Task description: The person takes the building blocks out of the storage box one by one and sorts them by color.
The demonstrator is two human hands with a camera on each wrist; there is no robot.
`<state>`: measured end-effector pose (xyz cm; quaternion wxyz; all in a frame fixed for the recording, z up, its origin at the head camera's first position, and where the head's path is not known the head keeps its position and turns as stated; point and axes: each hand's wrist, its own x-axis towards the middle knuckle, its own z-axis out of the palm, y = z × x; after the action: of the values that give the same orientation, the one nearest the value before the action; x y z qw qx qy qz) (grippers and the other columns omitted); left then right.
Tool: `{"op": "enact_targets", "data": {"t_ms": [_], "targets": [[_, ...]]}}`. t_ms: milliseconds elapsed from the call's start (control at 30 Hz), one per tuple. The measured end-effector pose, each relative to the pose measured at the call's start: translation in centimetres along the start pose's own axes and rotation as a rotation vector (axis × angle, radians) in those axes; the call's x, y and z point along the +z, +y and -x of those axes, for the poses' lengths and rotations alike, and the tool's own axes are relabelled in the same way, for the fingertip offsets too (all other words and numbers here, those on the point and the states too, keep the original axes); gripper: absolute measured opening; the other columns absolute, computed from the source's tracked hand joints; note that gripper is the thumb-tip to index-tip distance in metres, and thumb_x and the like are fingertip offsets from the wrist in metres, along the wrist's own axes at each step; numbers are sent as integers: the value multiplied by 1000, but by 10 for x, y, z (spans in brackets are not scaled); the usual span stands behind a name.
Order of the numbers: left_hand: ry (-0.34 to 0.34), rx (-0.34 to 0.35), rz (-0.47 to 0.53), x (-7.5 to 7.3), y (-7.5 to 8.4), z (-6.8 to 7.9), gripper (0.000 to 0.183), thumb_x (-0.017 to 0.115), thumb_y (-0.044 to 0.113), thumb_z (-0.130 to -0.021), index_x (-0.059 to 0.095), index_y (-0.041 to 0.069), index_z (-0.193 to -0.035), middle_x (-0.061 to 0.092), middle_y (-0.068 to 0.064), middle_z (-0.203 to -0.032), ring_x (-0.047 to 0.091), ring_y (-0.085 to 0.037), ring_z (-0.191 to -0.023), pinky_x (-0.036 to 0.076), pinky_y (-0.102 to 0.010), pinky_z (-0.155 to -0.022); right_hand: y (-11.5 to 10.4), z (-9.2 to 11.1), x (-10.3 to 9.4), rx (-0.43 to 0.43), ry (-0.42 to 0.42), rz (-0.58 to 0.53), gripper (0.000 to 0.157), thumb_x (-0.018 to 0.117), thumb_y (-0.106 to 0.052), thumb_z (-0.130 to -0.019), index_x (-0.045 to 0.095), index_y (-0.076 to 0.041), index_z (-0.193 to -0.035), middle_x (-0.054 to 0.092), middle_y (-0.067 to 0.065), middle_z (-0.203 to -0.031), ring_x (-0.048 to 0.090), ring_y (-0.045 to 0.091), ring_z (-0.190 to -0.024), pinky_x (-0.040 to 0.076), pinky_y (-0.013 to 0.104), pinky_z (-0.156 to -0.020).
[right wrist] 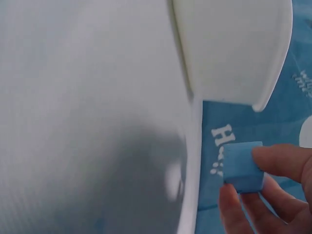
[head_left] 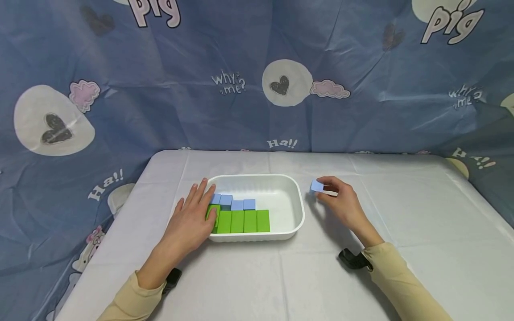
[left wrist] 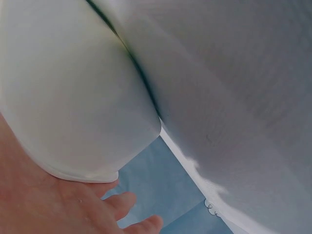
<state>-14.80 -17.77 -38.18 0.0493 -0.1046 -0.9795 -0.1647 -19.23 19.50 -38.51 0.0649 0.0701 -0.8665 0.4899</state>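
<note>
A white plastic tray sits on the table, with a row of upright green blocks along its near side and several blue cubes behind them. My left hand lies over the tray's left end, fingers straight, the thumb reaching inside by the leftmost green block. In the left wrist view the tray's outer wall hides most of that hand. To the right of the tray, my right hand pinches a light blue cube between thumb and fingers, held above the table.
A white cloth covers the table. Behind it hangs a blue printed curtain, which also runs down the left side. Dark bands with devices sit at both wrists. The tray's right part shows its bare white floor.
</note>
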Motion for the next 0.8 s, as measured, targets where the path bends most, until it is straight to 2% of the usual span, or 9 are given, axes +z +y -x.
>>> {"op": "enact_targets", "data": {"t_ms": [233, 467, 800], "targets": [[-5, -1, 3, 0, 0, 0, 59, 43, 26, -101, 29, 7, -156, 13, -14, -163, 10, -35, -149, 15, -65, -111, 15, -4, -5, 56, -59, 42, 37, 70, -8, -90, 62, -1, -125, 64, 21, -122, 60, 37, -115, 48, 46, -91], [-11, -3, -4, 0, 0, -1, 59, 42, 27, -101, 28, 9, -156, 12, -13, -163, 9, -34, -149, 16, -64, -111, 20, -6, -9, 103, -114, 95, 39, 69, -13, -92, 61, -1, -128, 64, 21, -123, 60, 36, -114, 48, 47, -91], [-21, -8, 4, -1, 0, -1, 60, 42, 27, -101, 28, 9, -156, 10, -12, -164, 8, -34, -149, 15, -64, -111, 19, -5, -13, 98, -106, 94, 44, 70, -13, -91, 58, 0, -132, 63, 21, -124, 61, 35, -114, 48, 44, -89]]}}
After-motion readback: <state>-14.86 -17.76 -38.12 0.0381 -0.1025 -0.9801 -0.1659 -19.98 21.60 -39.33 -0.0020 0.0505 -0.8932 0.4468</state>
